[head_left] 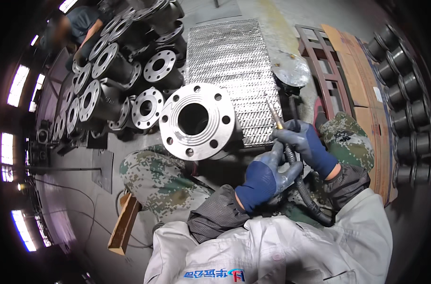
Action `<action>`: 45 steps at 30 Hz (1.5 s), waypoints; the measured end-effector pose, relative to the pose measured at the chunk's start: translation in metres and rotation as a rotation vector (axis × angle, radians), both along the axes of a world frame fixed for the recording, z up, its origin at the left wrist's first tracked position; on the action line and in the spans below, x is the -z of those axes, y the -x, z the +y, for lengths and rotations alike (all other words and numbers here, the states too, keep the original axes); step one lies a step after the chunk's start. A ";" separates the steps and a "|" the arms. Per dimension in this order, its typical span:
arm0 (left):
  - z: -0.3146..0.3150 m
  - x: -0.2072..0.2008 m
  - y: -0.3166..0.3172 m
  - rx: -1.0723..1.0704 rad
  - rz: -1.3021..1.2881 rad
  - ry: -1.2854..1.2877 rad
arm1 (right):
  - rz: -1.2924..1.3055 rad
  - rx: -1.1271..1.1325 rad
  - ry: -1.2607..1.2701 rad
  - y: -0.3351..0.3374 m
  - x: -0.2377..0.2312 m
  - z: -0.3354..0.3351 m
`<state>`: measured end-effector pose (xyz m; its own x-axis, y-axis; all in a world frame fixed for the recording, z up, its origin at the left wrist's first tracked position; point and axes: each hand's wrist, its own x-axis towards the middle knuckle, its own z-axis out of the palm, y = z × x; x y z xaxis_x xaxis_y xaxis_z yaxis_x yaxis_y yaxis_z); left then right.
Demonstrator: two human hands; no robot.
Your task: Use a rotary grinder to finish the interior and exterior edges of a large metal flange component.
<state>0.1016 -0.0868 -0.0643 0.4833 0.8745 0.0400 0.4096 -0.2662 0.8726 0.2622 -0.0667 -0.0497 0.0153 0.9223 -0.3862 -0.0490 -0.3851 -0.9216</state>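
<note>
Right hand point(308, 143), gloved, is closed on a slim tool point(278, 125) near its brass-coloured collar. My left hand point(263, 180), also gloved, has its fingers at the black corrugated hose point(302, 191) behind it; whether they clamp it, I cannot tell. The tool's thin tip points far and slightly left, over a ribbed silver worktop point(227, 61); contact is not determinable. To the left of my hands, at the worktop's near left, is a flanged pipe point(214, 118), face up, with eight bolt holes round a dark bore whose interior I cannot make out. On the far right, beside the worktop, a round metal plate point(291, 73) carries small yellowish bits. Further right: a red-brown frame point(326, 78), cardboard point(359, 78) and a row of dark pipes point(407, 118). Left of the worktop, more flanged pipes point(102, 102) are heaped, bores visible. A co-worker point(83, 26) bends beside them, far left.
</note>
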 end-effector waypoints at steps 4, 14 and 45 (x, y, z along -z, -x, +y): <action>0.020 0.005 0.023 -0.163 -0.418 0.206 | -0.031 -0.077 -0.144 -0.002 -0.003 0.005; 0.040 -0.001 0.033 -0.134 -0.778 0.878 | 0.109 -0.306 0.089 0.015 -0.009 0.000; 0.057 0.001 0.024 0.126 -0.964 1.056 | 0.077 -0.191 0.248 0.028 -0.013 -0.008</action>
<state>0.0774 -0.0297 -0.0656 0.7167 0.6553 -0.2388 -0.4220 0.6800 0.5997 0.2344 -0.0745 -0.0372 -0.1869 0.7834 -0.5927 -0.0198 -0.6062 -0.7951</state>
